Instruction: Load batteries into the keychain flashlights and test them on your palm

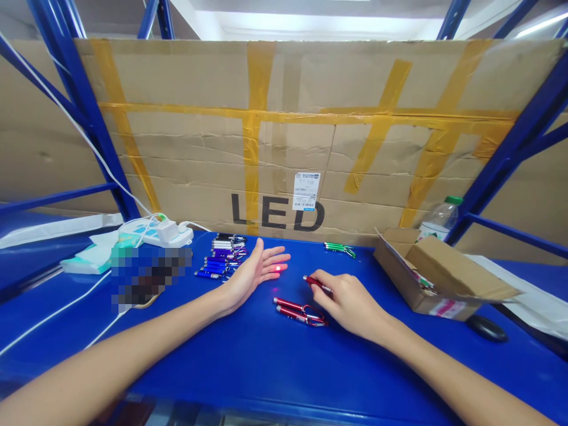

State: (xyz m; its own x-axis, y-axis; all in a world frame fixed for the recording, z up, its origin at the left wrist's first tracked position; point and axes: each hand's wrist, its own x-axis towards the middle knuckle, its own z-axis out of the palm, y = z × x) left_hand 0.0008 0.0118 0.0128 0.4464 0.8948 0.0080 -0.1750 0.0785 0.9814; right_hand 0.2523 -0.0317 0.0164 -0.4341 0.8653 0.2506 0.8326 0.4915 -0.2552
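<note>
My right hand (348, 299) is closed around a red laser pointer (316, 283), its tip facing left. A bright red light spot falls on the fingers of my left hand (257, 269), which is held open with the fingers stretched out and the thumb up. Two more red pointers (290, 313) with carabiner clips lie on the blue table just below and between the hands. Beside my left hand is a row of several blue, purple, white and black pointers (217, 260). Farther back lie green pointers (338, 248).
An open cardboard box (399, 278) with small items inside stands at the right, near a bottle (441, 219) and a black mouse (487, 328). At left are a power strip (177, 238), white cables and a pixelated phone-like object (153, 281). A large cardboard sheet (199, 160) closes the back.
</note>
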